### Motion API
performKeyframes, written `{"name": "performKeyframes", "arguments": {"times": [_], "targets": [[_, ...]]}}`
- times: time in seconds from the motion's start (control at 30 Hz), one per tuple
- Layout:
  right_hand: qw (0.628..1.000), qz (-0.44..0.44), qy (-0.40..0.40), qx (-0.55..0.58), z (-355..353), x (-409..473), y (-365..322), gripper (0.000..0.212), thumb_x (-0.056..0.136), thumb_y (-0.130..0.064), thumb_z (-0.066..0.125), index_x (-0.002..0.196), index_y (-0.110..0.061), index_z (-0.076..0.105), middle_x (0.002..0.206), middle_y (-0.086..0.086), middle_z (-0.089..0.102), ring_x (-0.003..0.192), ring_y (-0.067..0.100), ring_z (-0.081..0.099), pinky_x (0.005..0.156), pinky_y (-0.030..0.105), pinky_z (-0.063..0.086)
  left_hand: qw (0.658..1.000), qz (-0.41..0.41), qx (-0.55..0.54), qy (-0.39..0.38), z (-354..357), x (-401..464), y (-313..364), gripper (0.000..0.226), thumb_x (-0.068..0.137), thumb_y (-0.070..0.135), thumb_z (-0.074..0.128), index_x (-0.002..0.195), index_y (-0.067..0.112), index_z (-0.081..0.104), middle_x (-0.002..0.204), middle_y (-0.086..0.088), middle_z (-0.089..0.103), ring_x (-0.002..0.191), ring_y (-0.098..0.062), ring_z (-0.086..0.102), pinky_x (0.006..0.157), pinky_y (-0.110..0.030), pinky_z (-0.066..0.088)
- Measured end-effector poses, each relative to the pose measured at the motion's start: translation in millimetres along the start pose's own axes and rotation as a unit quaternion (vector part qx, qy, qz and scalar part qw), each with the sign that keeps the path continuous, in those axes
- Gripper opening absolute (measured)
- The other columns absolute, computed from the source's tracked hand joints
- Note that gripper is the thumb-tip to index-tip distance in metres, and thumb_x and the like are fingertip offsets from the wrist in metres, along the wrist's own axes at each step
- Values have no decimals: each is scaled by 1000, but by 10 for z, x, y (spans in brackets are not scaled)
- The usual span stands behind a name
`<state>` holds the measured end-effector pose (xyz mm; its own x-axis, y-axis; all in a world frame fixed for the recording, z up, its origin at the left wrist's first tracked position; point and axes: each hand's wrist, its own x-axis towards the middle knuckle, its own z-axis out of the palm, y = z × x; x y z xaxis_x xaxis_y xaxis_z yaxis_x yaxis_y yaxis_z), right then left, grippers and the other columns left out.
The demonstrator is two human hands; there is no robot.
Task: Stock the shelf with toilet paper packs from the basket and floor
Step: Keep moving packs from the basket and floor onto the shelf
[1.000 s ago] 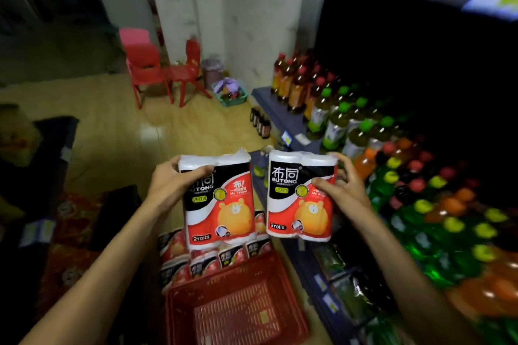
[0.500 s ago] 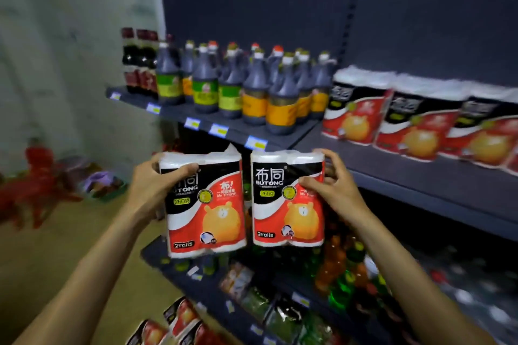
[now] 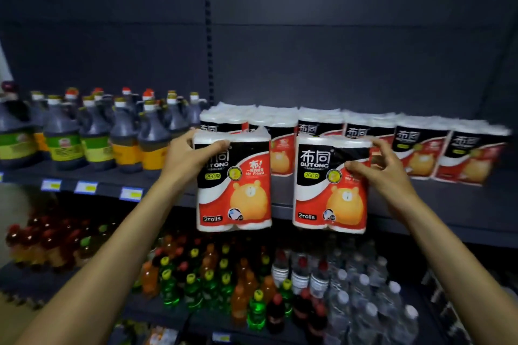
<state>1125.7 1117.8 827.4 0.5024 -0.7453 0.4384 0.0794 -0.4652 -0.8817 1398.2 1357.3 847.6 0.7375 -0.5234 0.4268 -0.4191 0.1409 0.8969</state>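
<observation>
Dark liquid fills the large handled bottles (image 3: 123,134) standing in rows on the left part of the grey shelf (image 3: 462,204); price tags (image 3: 87,187) are fixed along its front edge. The left hand (image 3: 190,159) has its grip curled round the upper left corner of the left pack (image 3: 234,182), thumb across the black front panel. This red, black and white two-roll toilet paper pack is upright, held in front of the shelf edge. Just beside it, apart by a narrow gap, the right pack (image 3: 330,185) is upright at about the same height. The right hand (image 3: 384,173) has its grip on that pack's upper right edge, thumb on the front, fingers spread behind. Behind both, a row of stocked packs (image 3: 420,148) stands on the shelf, extending right. On the shelf below stand coloured drink bottles (image 3: 213,283) and, further right, clear water bottles (image 3: 364,302).
</observation>
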Motion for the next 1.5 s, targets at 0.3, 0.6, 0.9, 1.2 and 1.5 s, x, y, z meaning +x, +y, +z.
{"name": "performKeyframes", "arguments": {"times": [0.3, 0.6, 0.9, 1.2, 1.5], "targets": [[998, 9, 56, -14, -1197, 453, 325, 54, 73, -22, 82, 102, -56, 53, 110, 0, 62, 106, 27, 63, 80, 37, 55, 999, 12, 36, -29, 1463, 465, 303, 45, 65, 46, 84, 94, 18, 66, 85, 3, 75, 75, -11, 73, 67, -33, 59], [997, 29, 67, -6, -1629, 856, 631, 59, 75, -16, 80, 123, -37, 53, 108, 0, 61, 95, 18, 64, 71, 30, 52, 984, 57, 162, -41, 2176, 886, 319, 49, 74, 42, 79, 111, 15, 64, 99, 4, 68, 88, -10, 64, 70, -22, 51], [995, 31, 93, 10, -1560, 1043, 756, 59, 77, -12, 79, 125, -35, 53, 105, 0, 62, 85, 7, 66, 65, 25, 52, 958, 125, 253, -54, 2536, 1168, 204, 69, 78, 40, 76, 132, 5, 54, 129, -12, 60, 120, -25, 54, 95, -29, 42], [995, 31, 98, -6, -1554, 1084, 790, 59, 80, -9, 75, 129, -29, 50, 102, -9, 56, 75, -12, 63, 56, 12, 50, 919, 152, 342, -127, 2715, 1280, -7, 54, 87, 27, 65, 133, 2, 52, 136, -16, 53, 125, -29, 49, 101, -32, 39], [996, 34, 84, -1, -1478, 1132, 909, 58, 79, -9, 77, 124, -33, 50, 102, -4, 60, 79, 4, 66, 54, 12, 51, 876, 226, 413, -107, 2760, 1237, -79, 43, 90, 22, 60, 132, 11, 54, 135, -7, 56, 138, -26, 36, 102, -39, 40]]}}
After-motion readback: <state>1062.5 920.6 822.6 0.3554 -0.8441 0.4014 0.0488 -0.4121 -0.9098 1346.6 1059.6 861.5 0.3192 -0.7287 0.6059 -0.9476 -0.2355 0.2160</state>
